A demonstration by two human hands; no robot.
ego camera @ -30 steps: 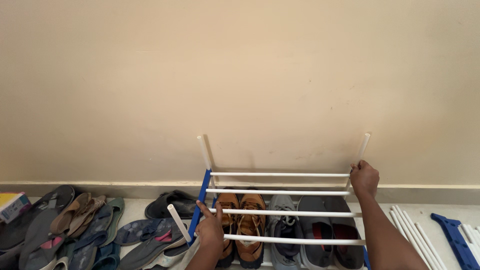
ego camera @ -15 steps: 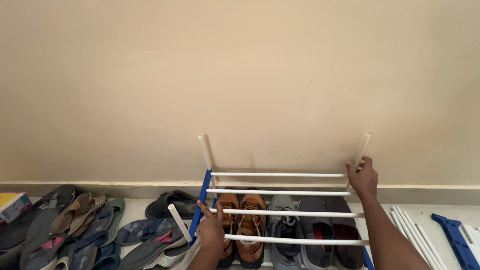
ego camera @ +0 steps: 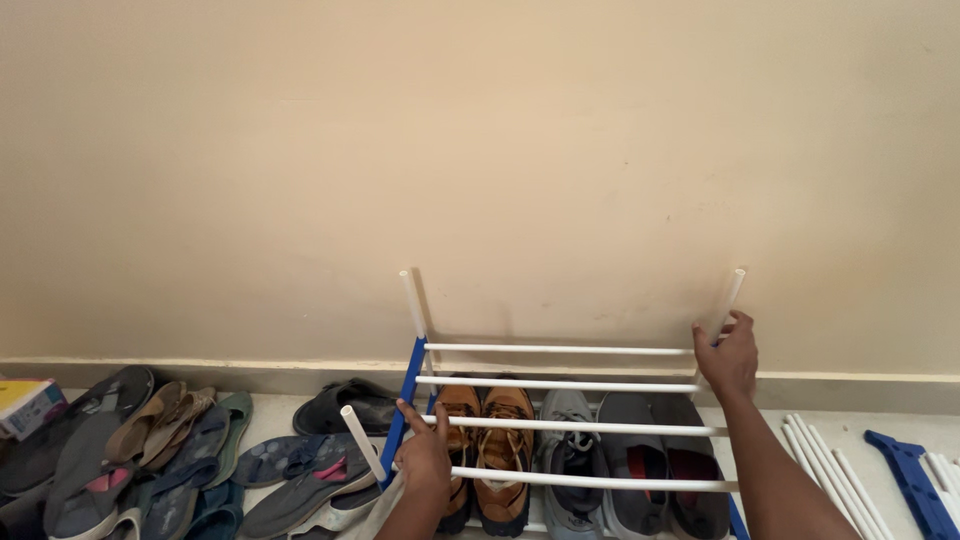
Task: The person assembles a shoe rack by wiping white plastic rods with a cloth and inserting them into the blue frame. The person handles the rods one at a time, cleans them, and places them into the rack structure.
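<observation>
A shoe rack of white tubes and blue side pieces stands against a beige wall. My right hand grips the upright white tube at the rack's far right corner. My left hand rests on the near left part of the rack, fingers spread over a horizontal tube beside the blue side piece. Another upright tube rises at the far left corner, and a tilted one sticks out near my left hand. Brown shoes and grey shoes sit under the rails.
A heap of sandals and slippers covers the floor to the left, with a small box at the left edge. Loose white tubes and a blue side piece lie on the floor to the right.
My right hand has slid slightly up the far right upright tube and its fingers have loosened around it. My left hand stays in place on the rack.
</observation>
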